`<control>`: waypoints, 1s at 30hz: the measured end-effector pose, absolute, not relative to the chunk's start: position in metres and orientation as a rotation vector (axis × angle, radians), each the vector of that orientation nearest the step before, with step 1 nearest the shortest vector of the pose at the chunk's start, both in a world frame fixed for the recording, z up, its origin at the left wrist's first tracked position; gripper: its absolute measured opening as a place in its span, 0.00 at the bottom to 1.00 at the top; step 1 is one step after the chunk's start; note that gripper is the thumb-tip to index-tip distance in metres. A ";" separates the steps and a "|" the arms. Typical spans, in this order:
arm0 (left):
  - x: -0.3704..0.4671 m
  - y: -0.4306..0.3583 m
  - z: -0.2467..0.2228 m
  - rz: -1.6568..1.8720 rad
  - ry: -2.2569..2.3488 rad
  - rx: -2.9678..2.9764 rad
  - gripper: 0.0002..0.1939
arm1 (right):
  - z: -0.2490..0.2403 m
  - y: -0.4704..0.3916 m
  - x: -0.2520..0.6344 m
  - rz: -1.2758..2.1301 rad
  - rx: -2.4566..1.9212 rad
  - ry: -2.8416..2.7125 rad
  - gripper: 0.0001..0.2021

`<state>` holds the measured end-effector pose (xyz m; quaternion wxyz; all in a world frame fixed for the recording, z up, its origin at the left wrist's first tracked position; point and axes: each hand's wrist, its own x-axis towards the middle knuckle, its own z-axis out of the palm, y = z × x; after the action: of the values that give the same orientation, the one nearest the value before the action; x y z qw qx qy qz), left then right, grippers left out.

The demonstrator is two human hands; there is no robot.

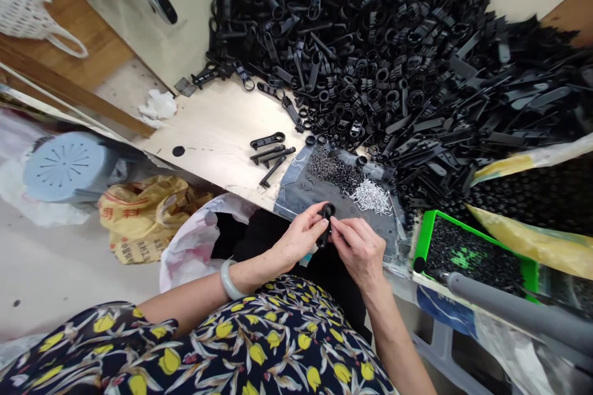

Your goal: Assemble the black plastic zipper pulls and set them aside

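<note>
My left hand (301,231) grips a black plastic part with a ring at one end (326,216), held upright over my lap near the table edge. My right hand (359,248) is pinched against the part's right side. Whatever its fingertips hold is too small to make out. Just beyond the hands, a grey mat (315,194) bears a pile of silver pins (372,197), small black pieces (347,176) and small brownish pieces (322,163). Left of the mat lie several black handle-like parts (269,141) in a loose group.
A large heap of black plastic parts (352,55) covers the table's back and right. On the right are a green tray of tiny black pieces (428,234), a yellow-white sack (532,241) and a grey tube-like tool (500,299). A white bag (178,253) and blue stool (67,166) stand left.
</note>
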<state>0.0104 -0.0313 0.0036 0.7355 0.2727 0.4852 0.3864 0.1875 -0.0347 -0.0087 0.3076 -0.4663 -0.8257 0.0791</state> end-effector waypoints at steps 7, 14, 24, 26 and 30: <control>0.013 -0.037 -0.005 0.860 1.073 0.678 0.30 | -0.004 -0.037 0.184 0.198 -1.293 -2.198 0.06; 0.011 -0.034 -0.016 0.874 1.072 0.720 0.31 | -0.002 -0.031 0.182 0.260 -1.372 -2.237 0.06; 0.005 -0.028 -0.018 0.796 1.141 0.938 0.31 | 0.002 -0.006 0.186 0.134 -1.232 -2.649 0.08; 0.003 -0.027 -0.016 0.792 1.166 0.988 0.31 | 0.006 -0.002 0.182 0.137 -1.271 -2.727 0.06; -0.004 -0.024 -0.018 0.789 1.155 1.082 0.31 | 0.013 0.007 0.169 0.197 -1.344 -2.840 0.07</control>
<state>-0.0036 -0.0238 -0.0182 0.6338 0.4731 0.5053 0.3452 0.1685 0.0067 0.0125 -0.0031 -0.4269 -0.9021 0.0626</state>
